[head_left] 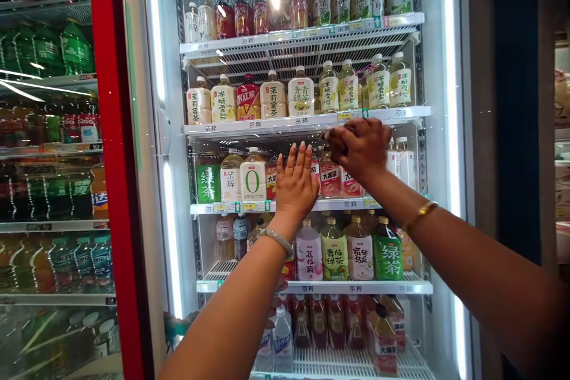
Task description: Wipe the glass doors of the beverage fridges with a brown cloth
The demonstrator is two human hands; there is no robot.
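Laying L hand [297, 181] flat on glass door [307, 135], fingers released; curling R hand [361, 145] nr door, can't tell if grasping sth. Wearing 2 bangles [279, 241], 1 per wrist. Facing 1 "0" bottle [253, 181] behind door.

Left hand [296, 183] flat; right hand [360, 147] seemingly clenched.

Cabinet [174, 113]: bottles [253, 181] in rows on stacked shelves [369, 288]. Left hand [296, 184]: before the middle of one shelf [351, 204]. Right hand [361, 148]: to its right, just below the front edge of the shelf above [276, 124]. Lowest visible shelf [338, 365]: one bottle [385, 341] near the right end, another [399, 317] behind it. Second cabinet [107, 130]: at left.
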